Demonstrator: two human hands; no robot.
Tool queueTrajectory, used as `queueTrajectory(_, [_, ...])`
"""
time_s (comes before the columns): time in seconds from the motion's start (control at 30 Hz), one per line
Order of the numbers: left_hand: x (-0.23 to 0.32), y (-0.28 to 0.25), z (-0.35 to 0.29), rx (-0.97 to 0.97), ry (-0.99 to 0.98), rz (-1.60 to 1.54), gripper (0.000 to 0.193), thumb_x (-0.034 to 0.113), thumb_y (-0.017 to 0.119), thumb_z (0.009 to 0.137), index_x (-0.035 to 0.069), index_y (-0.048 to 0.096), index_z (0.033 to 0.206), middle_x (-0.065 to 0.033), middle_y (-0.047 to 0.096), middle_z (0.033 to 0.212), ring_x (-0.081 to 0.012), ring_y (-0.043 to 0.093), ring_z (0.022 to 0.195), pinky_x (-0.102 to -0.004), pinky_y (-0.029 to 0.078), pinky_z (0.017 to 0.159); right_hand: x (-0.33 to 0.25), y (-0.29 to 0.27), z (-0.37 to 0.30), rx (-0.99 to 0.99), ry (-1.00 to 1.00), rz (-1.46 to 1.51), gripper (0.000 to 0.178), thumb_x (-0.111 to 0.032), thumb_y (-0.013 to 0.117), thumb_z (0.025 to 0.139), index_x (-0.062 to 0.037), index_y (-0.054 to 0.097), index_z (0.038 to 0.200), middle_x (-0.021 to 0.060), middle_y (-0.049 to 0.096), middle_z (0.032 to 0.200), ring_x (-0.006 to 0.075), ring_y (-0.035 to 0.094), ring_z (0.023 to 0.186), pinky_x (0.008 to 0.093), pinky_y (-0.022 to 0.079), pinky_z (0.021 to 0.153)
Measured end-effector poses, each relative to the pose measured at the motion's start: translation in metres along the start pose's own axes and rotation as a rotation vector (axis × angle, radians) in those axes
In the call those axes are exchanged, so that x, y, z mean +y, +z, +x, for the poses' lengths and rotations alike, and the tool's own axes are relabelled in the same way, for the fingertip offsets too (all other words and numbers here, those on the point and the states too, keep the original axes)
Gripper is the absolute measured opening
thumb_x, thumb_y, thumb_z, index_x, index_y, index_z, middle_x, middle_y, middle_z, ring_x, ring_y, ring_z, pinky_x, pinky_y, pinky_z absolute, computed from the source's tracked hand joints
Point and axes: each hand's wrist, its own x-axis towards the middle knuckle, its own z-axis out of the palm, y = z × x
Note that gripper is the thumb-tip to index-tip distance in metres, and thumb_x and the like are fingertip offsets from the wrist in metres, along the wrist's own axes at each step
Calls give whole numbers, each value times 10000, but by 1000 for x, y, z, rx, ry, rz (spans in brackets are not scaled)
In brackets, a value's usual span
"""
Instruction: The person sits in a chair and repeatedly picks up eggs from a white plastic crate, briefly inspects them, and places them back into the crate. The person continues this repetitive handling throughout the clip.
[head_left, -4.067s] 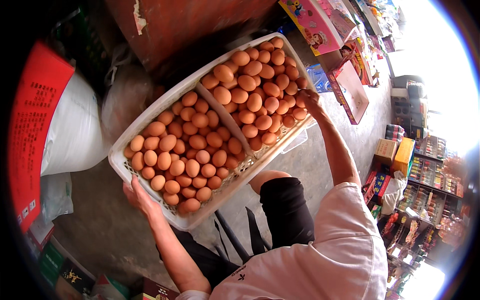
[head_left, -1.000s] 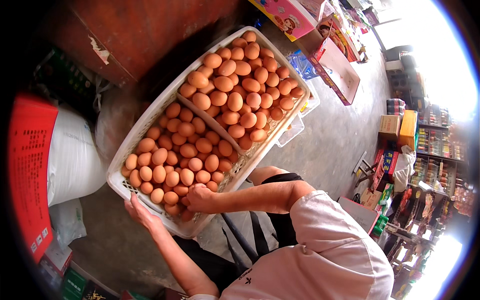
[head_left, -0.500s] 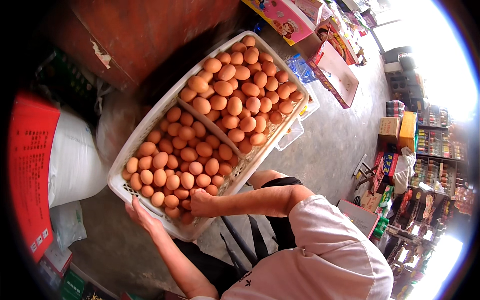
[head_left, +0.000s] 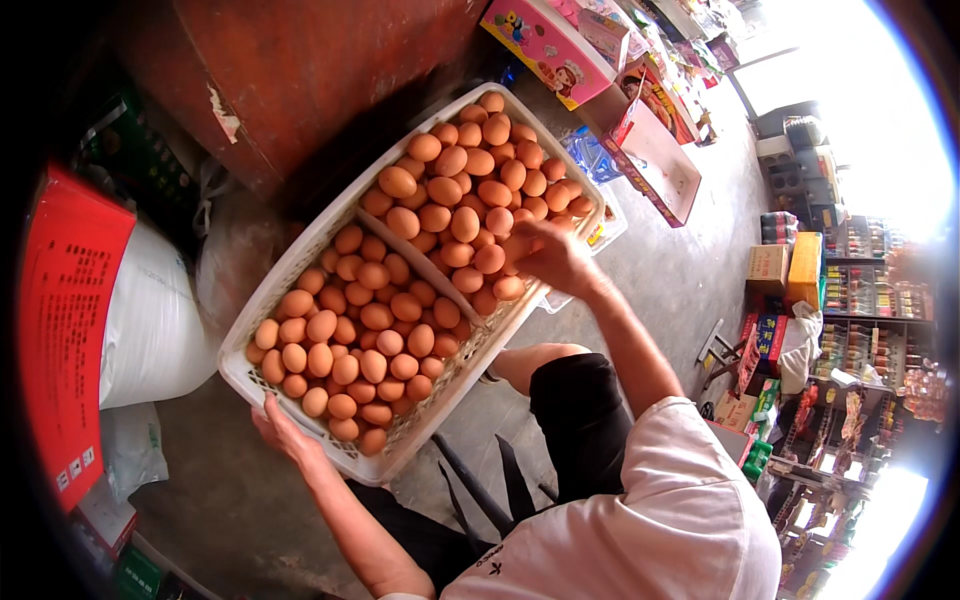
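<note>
A white plastic crate [head_left: 425, 432], tilted across my lap, holds many brown eggs [head_left: 372, 365] in two compartments split by a divider [head_left: 420, 262]. My left hand [head_left: 285, 432] grips the near left corner from outside, its fingers partly hidden by the rim. Over the right side of the far compartment is my right hand [head_left: 556, 262], bent fingers apart and touching the eggs there. I cannot see that it has lifted any egg. Eggs are heaped higher in the far compartment [head_left: 465, 222] than in the near one.
A reddish-brown wooden panel [head_left: 310, 70] stands beyond the crate. At left are a white sack [head_left: 155, 310] and a red box [head_left: 70, 330]. Open display cartons [head_left: 655, 165] lie at the far right, above the concrete floor [head_left: 680, 280]. Stocked shelves [head_left: 870, 290] line the right side.
My right hand has moved from the near compartment's lower corner, up and right, to the far compartment. The left hand stays on the crate's corner. The view has shifted slightly.
</note>
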Motion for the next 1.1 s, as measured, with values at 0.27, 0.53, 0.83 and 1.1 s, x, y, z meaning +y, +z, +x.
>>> queueTrajectory(0.27, [10, 3, -3, -98, 20, -40, 604, 296, 604, 797, -46, 418, 1259, -194, 465, 1242, -266, 508, 1077, -387, 432, 898, 97, -45, 35, 136, 437, -586, 272, -247, 516, 798, -138, 609, 1030, 181, 642, 956, 345, 620, 891, 442, 461, 821])
queueTrajectory(0.53, [4, 0, 3, -68, 25, -76, 532, 246, 604, 801, -54, 455, 1215, -182, 496, 1207, -256, 523, 1051, -380, 434, 891, 112, -47, 33, 215, 370, -339, 441, -271, 632, 719, -112, 582, 1127, 162, 661, 900, 275, 647, 838, 357, 510, 746])
queueTrajectory(0.83, [2, -1, 6, -81, -3, -70, 528, 232, 582, 819, -58, 423, 1230, -196, 480, 1221, -266, 523, 1048, -382, 435, 893, 97, 1, 20, 434, 367, 190, 222, -234, 640, 789, -28, 675, 864, 64, 649, 706, 132, 598, 643, 283, 477, 596])
queueTrajectory(1.1, [6, 3, 3, -69, -13, -93, 540, 256, 585, 813, -55, 427, 1225, -193, 491, 1199, -268, 525, 1044, -384, 442, 875, 89, 53, 42, 588, 88, -286, 272, -293, 531, 868, -26, 568, 841, 209, 607, 764, 386, 586, 753, 457, 456, 693])
